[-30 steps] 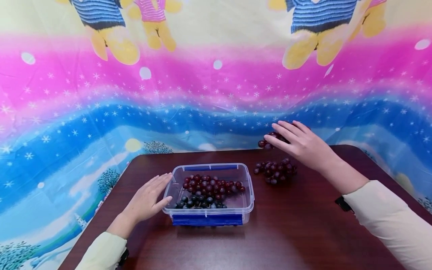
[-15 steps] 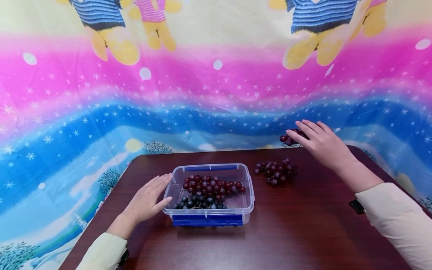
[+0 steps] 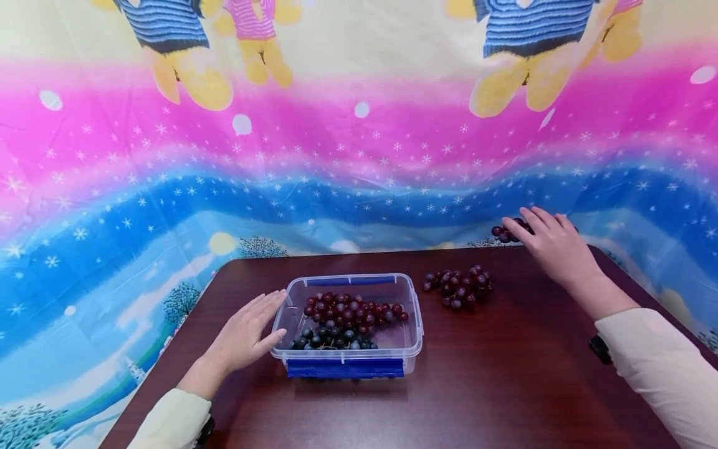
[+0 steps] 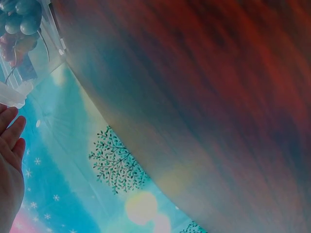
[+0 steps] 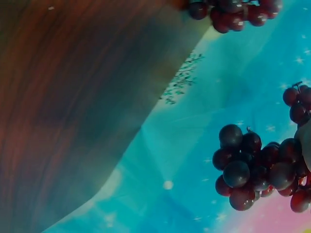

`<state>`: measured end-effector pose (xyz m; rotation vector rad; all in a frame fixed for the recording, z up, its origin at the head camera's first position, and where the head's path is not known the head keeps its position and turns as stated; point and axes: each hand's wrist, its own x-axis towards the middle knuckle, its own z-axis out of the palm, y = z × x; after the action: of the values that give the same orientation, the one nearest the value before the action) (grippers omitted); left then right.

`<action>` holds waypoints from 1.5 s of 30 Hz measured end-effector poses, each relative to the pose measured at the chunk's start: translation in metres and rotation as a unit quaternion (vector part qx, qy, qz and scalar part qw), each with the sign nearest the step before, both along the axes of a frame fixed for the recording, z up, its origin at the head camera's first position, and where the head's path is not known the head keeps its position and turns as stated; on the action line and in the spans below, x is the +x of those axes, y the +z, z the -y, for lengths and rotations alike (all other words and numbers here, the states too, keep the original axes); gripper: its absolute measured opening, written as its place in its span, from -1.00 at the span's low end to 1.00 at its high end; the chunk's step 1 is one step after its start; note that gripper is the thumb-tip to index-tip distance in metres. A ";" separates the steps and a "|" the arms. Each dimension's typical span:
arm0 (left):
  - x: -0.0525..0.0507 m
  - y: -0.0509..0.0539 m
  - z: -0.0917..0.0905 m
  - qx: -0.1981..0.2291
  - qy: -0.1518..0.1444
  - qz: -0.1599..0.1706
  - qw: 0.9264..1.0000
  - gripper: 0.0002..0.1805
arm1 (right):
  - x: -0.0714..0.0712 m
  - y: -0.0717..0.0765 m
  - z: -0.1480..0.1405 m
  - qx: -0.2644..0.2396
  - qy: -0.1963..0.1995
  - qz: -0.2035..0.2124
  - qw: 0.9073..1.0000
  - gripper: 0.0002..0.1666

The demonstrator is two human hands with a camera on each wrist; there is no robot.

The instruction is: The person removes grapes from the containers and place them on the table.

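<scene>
In the head view my right hand (image 3: 558, 252) holds a bunch of dark red grapes (image 3: 499, 234) raised over the table's back right. The hand hides most of that bunch; more of the held grapes (image 5: 257, 167) shows in the right wrist view. My left hand (image 3: 244, 333) lies with extended fingers against the left side of a clear plastic box (image 3: 414, 330) with blue latches. Inside the box are a bunch of red grapes (image 3: 348, 308) and, in front of it, a bunch of black grapes (image 3: 336, 338). The left fingertips (image 4: 13, 127) show beside the box's corner in the left wrist view.
Another bunch of red grapes (image 3: 459, 288) lies on the dark brown table (image 3: 477, 386), right of the box and left of my right hand. Behind the table hangs a printed cloth (image 3: 359, 162) with snowflakes, close to its back edge.
My right hand has moved to the right, carrying its bunch of grapes away from the bunch on the table. The left hand and the box have stayed in place.
</scene>
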<state>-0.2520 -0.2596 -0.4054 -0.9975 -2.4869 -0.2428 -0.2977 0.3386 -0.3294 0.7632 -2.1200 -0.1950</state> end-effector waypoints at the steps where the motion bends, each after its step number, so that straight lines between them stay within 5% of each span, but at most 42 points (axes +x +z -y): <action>1: 0.000 0.000 0.000 0.000 0.000 0.000 1.000 -0.27 | -0.001 -0.002 -0.002 -0.002 -0.008 -0.003 1.000 -0.17; 13: 0.000 0.001 -0.001 0.000 -0.005 0.000 1.000 -0.27 | -0.007 -0.023 -0.023 0.006 -0.097 0.027 0.995 -0.28; 21: 0.000 0.000 -0.001 -0.001 -0.009 -0.006 1.000 -0.28 | -0.010 -0.037 -0.033 0.017 -0.147 0.089 0.985 -0.29; 45: -0.001 -0.001 0.000 -0.003 -0.008 -0.008 1.000 -0.29 | -0.020 -0.062 -0.036 0.029 -0.204 0.197 0.959 -0.31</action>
<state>-0.2532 -0.2592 -0.4062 -1.0188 -2.4669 -0.2303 -0.3182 0.3748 -0.3913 0.4089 -2.6520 -0.3474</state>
